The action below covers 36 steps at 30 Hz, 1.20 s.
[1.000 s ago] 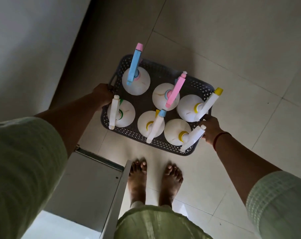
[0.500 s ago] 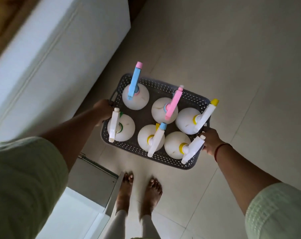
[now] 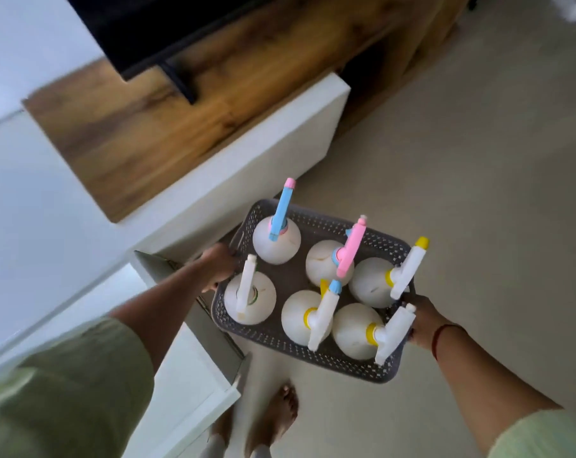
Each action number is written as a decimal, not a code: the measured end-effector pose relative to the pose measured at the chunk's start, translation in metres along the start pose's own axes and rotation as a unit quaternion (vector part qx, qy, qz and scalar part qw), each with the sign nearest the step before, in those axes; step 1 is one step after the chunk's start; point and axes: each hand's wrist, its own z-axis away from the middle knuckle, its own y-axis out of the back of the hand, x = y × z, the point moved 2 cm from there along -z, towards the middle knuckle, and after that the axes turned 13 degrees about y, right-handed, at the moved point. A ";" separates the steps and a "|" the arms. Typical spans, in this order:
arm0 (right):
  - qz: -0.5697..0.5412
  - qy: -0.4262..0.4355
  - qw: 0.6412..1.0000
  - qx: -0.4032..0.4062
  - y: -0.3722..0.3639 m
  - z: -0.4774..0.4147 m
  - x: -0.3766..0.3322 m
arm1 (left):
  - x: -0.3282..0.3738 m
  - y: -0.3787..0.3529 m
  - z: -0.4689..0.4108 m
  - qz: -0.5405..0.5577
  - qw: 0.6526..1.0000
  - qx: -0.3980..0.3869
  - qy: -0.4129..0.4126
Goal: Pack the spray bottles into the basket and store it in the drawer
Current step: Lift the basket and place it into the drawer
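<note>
Pale floor tiles (image 3: 461, 180) fill the right and far side of the view; a white cabinet (image 3: 247, 153) with a wood-grain top stands at left, with a dark screen at the far left edge. An open white drawer (image 3: 187, 368) projects at near left. Both hands hold a grey perforated basket (image 3: 280, 345) in the air above the floor, just right of the drawer. The left hand (image 3: 219, 267) is closed around the basket's left end, the right hand (image 3: 423, 322) around its right end. Six white spray bottles (image 3: 276, 239) stand upright inside in two rows. Bare feet (image 3: 276, 421) show below.
</note>
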 end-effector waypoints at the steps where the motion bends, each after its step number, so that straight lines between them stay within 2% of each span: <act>1: 0.012 0.003 1.000 -0.002 -0.002 0.005 -0.007 | -0.012 0.004 0.003 0.011 1.000 -0.007 0.004; 7: 0.100 0.033 0.994 -0.037 -0.032 0.023 -0.049 | -0.078 0.032 0.016 0.111 0.992 -0.022 0.056; 11: 0.127 0.048 0.989 -0.052 -0.057 0.033 -0.068 | -0.112 0.050 0.022 0.156 0.985 -0.030 0.059; 17: 0.096 0.074 0.991 -0.052 -0.099 0.069 -0.093 | -0.164 0.085 0.031 0.197 0.978 -0.032 0.055; 26: 0.176 0.106 0.973 -0.107 -0.210 0.109 -0.115 | -0.282 0.135 0.026 0.270 0.958 -0.018 0.091; 36: 0.272 0.141 0.941 -0.144 -0.333 0.154 -0.115 | -0.428 0.138 0.028 0.376 0.913 -0.058 0.149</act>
